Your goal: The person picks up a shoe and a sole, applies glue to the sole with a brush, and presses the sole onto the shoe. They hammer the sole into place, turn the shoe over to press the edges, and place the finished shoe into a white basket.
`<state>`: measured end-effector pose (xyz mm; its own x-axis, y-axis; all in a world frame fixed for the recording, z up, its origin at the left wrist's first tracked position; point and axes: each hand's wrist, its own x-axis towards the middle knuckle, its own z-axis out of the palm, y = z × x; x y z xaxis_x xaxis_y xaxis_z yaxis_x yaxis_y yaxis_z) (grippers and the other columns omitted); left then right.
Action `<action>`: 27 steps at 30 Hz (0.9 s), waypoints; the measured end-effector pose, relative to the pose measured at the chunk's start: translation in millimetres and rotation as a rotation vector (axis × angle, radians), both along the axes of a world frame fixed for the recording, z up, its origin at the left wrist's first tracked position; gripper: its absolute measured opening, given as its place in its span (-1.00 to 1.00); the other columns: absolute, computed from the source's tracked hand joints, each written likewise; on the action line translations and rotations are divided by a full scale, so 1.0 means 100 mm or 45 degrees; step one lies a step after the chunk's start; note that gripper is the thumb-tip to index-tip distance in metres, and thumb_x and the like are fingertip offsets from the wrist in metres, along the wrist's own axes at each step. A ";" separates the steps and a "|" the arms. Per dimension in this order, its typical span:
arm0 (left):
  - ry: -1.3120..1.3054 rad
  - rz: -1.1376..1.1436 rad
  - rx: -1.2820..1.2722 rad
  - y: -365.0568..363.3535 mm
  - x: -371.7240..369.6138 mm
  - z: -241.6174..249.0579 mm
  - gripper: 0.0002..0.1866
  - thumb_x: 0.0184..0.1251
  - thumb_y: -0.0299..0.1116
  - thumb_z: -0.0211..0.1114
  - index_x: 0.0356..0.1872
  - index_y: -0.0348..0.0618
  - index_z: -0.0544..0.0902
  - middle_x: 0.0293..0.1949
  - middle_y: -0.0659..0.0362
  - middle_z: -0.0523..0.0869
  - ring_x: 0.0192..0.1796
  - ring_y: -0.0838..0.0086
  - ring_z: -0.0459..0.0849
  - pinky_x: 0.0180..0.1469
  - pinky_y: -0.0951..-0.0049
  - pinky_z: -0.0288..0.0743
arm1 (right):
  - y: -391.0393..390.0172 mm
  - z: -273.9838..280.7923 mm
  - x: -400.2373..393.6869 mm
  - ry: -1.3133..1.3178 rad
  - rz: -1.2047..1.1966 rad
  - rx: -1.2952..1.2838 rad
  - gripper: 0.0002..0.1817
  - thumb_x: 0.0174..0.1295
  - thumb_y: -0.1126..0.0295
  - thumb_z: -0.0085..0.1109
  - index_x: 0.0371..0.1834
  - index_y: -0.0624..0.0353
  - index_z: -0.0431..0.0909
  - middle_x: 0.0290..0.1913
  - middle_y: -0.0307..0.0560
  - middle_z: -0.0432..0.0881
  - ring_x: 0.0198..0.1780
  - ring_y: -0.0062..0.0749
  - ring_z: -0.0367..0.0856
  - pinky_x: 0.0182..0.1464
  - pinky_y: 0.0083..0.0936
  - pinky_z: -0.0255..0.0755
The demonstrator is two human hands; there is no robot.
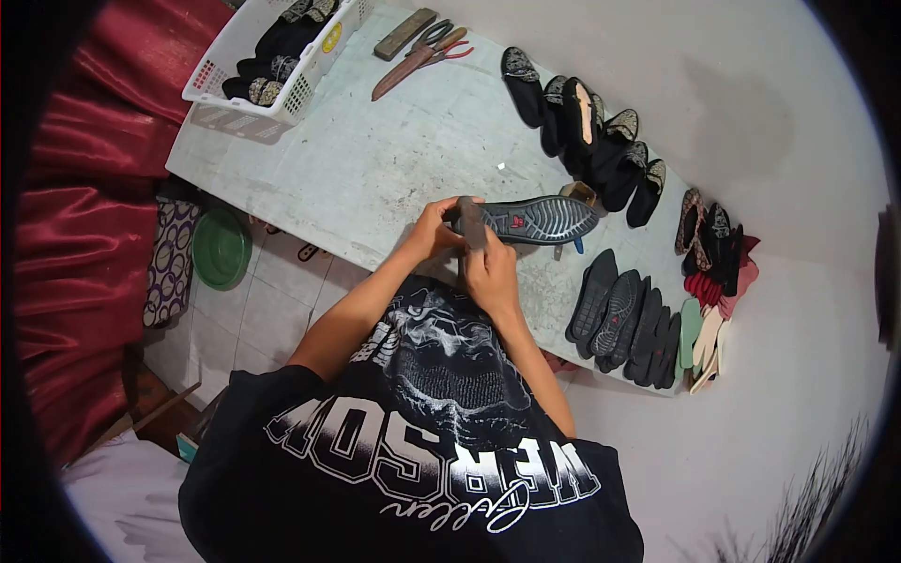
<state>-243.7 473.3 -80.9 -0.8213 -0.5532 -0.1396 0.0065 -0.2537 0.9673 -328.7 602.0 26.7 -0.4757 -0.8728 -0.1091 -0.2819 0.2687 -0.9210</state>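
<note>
A black shoe (544, 220) lies sole up above the table, its toe pointing right and a small red mark on its ribbed sole. My left hand (435, 230) is closed on its heel end at the left. Just to the right, my right hand (491, 274) is wrapped round a worn brown tool (472, 225), which stands across the heel; its exact shape is hard to make out. Beyond the toe sits a small yellowish container (580, 193), partly hidden by the shoe. A blue-tipped item (579, 246) lies below the toe.
The table (328, 159) holds pliers (441, 54), a dark-bladed tool (404, 73) and a block (404, 34) at the back. Black shoes (526, 94) line the wall side. Loose soles (619, 314) lie at the right. A white basket (300, 89) with shoes stands at the upper left.
</note>
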 end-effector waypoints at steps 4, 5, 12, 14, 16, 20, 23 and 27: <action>0.009 0.020 0.121 0.01 0.01 -0.20 -0.54 0.36 -0.63 0.36 0.30 -0.30 0.67 0.03 0.19 0.77 -0.06 0.63 0.69 0.05 0.48 0.65 | 0.05 -0.17 0.00 0.155 0.031 -0.157 -0.77 0.52 0.36 0.01 -0.18 0.33 0.51 -0.46 0.32 0.63 -0.34 0.41 0.65 -0.31 -0.03 0.48; 0.011 0.046 0.177 0.01 -0.02 -0.24 -0.58 0.41 -0.61 0.34 0.28 -0.30 0.68 0.08 0.17 0.78 -0.02 0.61 0.72 0.10 0.50 0.65 | 0.04 -0.19 -0.01 0.217 0.056 -0.060 -0.80 0.50 0.38 0.02 -0.18 0.33 0.50 -0.46 0.31 0.63 -0.35 0.40 0.65 -0.33 -0.08 0.48; 0.029 -0.016 -0.012 0.00 0.04 -0.14 -0.36 0.11 -0.69 0.53 0.30 -0.32 0.65 0.15 0.12 0.77 0.11 0.57 0.71 0.22 0.50 0.60 | 0.19 -0.06 0.03 0.078 0.046 -0.156 -0.76 0.45 0.41 0.05 0.01 0.34 0.58 -0.46 0.31 0.63 -0.39 0.24 0.71 -0.35 -0.14 0.48; 0.067 0.005 0.091 0.01 -0.01 -0.14 -0.32 0.05 -0.70 0.56 0.31 -0.32 0.64 0.15 0.12 0.77 0.12 0.56 0.71 0.22 0.48 0.60 | 0.18 -0.07 -0.04 0.100 0.053 0.085 -0.75 0.43 0.43 0.03 0.02 0.34 0.57 -0.46 0.29 0.62 -0.40 0.26 0.69 -0.35 -0.15 0.47; 0.027 -0.039 0.070 -0.01 0.01 -0.16 -0.30 0.04 -0.69 0.57 0.33 -0.31 0.63 0.15 0.11 0.78 0.12 0.54 0.71 0.23 0.46 0.60 | 0.23 0.01 -0.06 0.059 0.039 0.035 -0.74 0.45 0.40 0.01 0.03 0.33 0.59 -0.43 0.32 0.64 -0.37 0.32 0.68 -0.32 -0.09 0.47; 0.014 -0.055 0.028 0.01 0.02 -0.14 -0.29 0.05 -0.68 0.59 0.34 -0.30 0.62 0.14 0.09 0.78 0.11 0.53 0.72 0.24 0.45 0.60 | 0.19 -0.12 -0.03 0.066 0.004 0.028 -0.72 0.50 0.36 -0.02 0.03 0.32 0.61 -0.39 0.35 0.66 -0.32 0.43 0.65 -0.26 0.00 0.48; 0.033 -0.009 0.014 -0.02 -0.01 -0.19 -0.28 0.01 -0.64 0.64 0.32 -0.29 0.64 0.14 0.11 0.78 0.11 0.54 0.72 0.24 0.46 0.58 | 0.19 0.01 -0.06 0.033 0.003 0.001 -0.70 0.43 0.44 -0.06 0.04 0.33 0.63 -0.46 0.21 0.61 -0.42 0.13 0.64 -0.33 -0.16 0.45; 0.026 0.029 -0.038 0.01 0.00 -0.18 -0.21 -0.15 -0.56 0.75 0.28 -0.23 0.69 0.07 0.16 0.81 0.05 0.57 0.73 0.19 0.49 0.62 | 0.29 -0.15 0.02 0.028 -0.032 -0.042 -0.66 0.38 0.46 -0.07 0.08 0.30 0.64 -0.56 0.04 0.55 -0.55 -0.16 0.59 -0.42 -0.31 0.41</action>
<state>-243.6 474.6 -98.6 -0.8108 -0.5756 -0.1063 0.0317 -0.2244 0.9740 -327.0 631.4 12.1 -0.4995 -0.8635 -0.0698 -0.2959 0.2458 -0.9231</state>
